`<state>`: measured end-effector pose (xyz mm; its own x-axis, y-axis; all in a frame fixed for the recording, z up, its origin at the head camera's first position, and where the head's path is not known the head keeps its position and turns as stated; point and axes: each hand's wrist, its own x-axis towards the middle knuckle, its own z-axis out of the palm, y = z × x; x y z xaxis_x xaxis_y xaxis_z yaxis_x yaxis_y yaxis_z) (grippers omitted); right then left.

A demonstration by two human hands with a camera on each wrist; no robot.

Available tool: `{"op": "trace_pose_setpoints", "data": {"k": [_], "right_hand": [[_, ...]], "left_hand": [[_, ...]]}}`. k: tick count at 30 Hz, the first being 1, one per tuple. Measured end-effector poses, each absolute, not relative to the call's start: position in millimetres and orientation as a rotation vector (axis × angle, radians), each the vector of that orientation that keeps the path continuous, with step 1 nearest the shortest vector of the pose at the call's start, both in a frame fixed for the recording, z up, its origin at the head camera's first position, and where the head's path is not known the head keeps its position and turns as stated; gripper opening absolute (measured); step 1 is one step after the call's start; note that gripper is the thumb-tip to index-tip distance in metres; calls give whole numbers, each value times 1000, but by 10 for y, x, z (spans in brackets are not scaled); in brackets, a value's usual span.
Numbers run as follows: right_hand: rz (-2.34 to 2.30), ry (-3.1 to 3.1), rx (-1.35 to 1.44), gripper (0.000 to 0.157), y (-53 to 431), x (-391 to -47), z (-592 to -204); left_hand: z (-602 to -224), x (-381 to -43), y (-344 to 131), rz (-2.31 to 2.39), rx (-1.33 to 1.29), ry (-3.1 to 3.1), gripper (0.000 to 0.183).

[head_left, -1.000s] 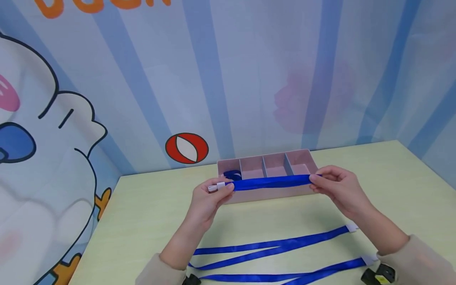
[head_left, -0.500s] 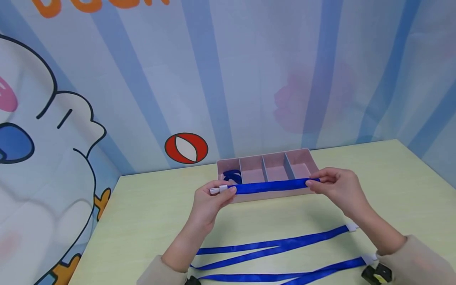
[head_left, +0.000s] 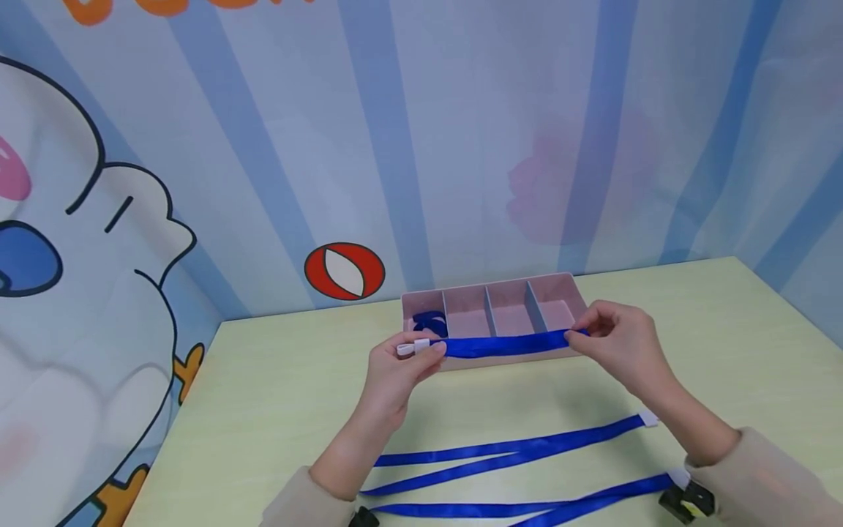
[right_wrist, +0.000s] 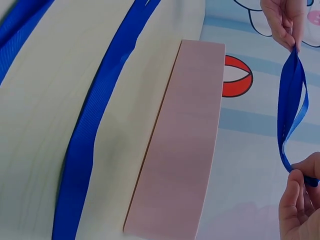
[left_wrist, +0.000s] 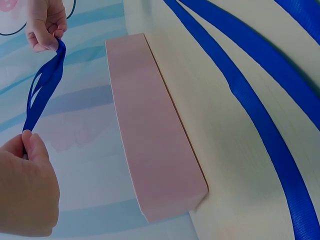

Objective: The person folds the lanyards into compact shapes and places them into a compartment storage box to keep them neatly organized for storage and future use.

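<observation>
A folded blue lanyard is stretched level between both hands, in front of the pink box and above the table. At its left end my left hand pinches the strap beside a white clip end that sticks out past the fingers. My right hand pinches the other end between thumb and fingers. In the right wrist view the strap's layers bow apart between the hands. The pink box has several compartments with grey-blue dividers. Coiled dark blue strap lies in its leftmost compartment.
Two more blue lanyards lie on the table nearer me, the upper one and the lower one, both with white ends at the right. Behind the pale table hangs a striped cartoon backdrop.
My left hand has shifted slightly right, and the lanyard hangs a little lower than a second ago. The span of strap between the hands is shorter. Both hands keep their grip.
</observation>
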<state>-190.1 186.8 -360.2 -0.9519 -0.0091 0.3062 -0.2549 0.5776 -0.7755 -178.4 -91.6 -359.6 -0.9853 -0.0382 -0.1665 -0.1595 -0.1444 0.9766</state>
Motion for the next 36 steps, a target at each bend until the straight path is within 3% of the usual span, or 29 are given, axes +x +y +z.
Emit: {"op": "trace_pose_setpoints", "data": {"k": [36], "right_hand": [[1745, -2551, 156, 14, 1740, -1821, -3371]], "left_hand": [[-3575, -1751, -743, 2296, -205, 1969, 28]]}}
